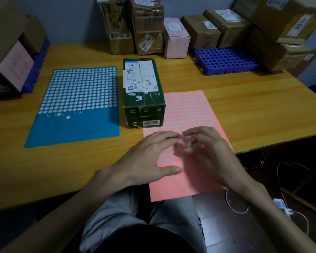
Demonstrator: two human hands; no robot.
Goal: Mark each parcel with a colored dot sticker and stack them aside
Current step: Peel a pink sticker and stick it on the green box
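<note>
A dark green parcel (143, 92) with a white shipping label lies in the middle of the wooden table (254, 110). To its left is a blue sticker sheet (77, 128) with most of its dots peeled away. A pink sticker sheet (186, 110) lies right of the parcel and reaches over the table's front edge. My left hand (146, 157) rests flat on the pink sheet with fingers straight. My right hand (208, 152) is over the same sheet, its curled fingertips pinching at a dot sticker beside my left fingertips. Blur hides the dot itself.
Brown and pink parcels (146, 24) stand along the back wall. More boxes (11, 57) are stacked at the left on a blue pallet. A blue perforated pallet (224, 60) at the back right carries further boxes (272, 33). Cables lie on the floor at right.
</note>
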